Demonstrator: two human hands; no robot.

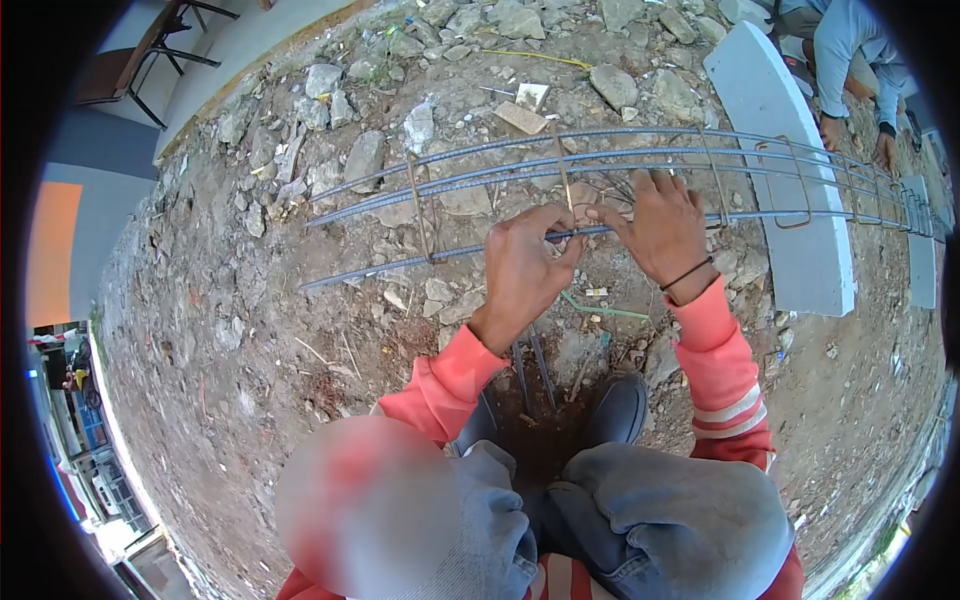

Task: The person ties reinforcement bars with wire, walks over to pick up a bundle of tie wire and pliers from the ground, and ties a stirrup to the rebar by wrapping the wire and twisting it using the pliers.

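A long reinforcing cage of ribbed steel bars (375, 268) and rusty square stirrups (416, 210) lies across in front of me. My left hand (527, 262) is closed around the nearest bar, its thumb and forefinger pinching where a stirrup (566, 175) crosses it. Just to the right, my right hand (662, 228) is over the same bar, thumb pointing at the left fingertips and fingers curled. Thin tie wire (612, 188) loops between the two hands and runs to the right fingers. Its exact hold is partly hidden.
Grey-white boards (800, 200) lie under the cage at right. Another person's hands (832, 132) are near its far end. Rubble (365, 160) covers the ground behind the cage. My dark boots (616, 408) and two upright bars (541, 370) are close below; a chair (130, 70) stands upper left.
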